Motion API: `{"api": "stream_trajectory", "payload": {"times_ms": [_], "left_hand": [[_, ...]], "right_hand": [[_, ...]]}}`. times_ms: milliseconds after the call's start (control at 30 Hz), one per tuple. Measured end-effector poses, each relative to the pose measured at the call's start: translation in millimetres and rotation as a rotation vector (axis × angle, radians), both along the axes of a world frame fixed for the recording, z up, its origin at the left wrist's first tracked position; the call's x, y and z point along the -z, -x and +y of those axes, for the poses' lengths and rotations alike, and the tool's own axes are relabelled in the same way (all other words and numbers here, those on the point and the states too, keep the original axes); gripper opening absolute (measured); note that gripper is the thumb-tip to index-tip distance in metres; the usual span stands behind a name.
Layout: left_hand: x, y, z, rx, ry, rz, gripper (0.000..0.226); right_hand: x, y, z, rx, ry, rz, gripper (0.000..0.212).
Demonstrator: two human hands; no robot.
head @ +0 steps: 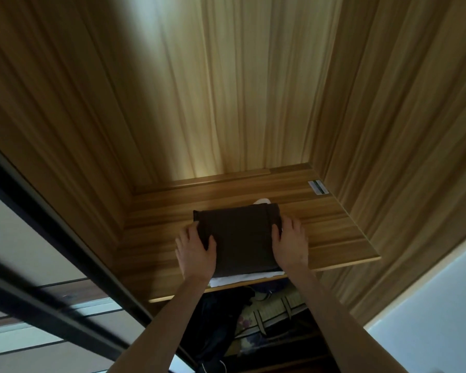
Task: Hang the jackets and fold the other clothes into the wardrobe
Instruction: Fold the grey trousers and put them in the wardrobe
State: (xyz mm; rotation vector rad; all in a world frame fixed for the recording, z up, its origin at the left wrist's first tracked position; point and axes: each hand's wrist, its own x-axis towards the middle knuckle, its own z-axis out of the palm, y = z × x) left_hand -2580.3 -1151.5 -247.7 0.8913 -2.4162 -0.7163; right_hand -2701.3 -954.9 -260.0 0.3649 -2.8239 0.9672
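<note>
A: Item one, folded dark garment [241,238]. Location: wardrobe shelf [334,219], upper compartment, set on top of a folded white garment [242,278] whose front edge shows beneath it at the shelf lip.

B: Hands?

A: Left hand [195,251] at the garment's left edge, thumb over the top, fingers curled round the side, holding it. Right hand [289,244] at the right edge, fingers lying fairly straight along and over that side; whether any are tucked under, I cannot tell.

B: Step in hand, by your reading?

A: Seating the fold on the stack. Judged nearly done: the garment lies flat, square to the shelf, with bare shelf behind it.

B: Handling notes?

A: Keep both hands level and push evenly, so the layers do not skew or drag the white piece backward. Line the front edges up, since the white one juts out slightly at the lip. Draw the fingers out sideways and low, not upward, or the top fold may lift open. Soft cloth, likely to slump if released on one side first.

B: Other entries?

A: Small pale object [261,201] just behind the dark garment, too little showing to identify. Label sticker [318,187] at the shelf's back right corner. Below the shelf, dark hanging clothes [221,327] and a patterned piece [269,316] beside them. Sliding door frame [51,238] at left.
</note>
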Motion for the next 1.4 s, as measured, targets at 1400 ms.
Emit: {"api": "stream_trajectory", "payload": {"times_ms": [1400], "left_hand": [[-80, -254, -48, 0.188, 0.388, 0.098, 0.048]], "right_hand": [[-83, -258, -83, -0.293, -0.109, 0.330, 0.055]]}}
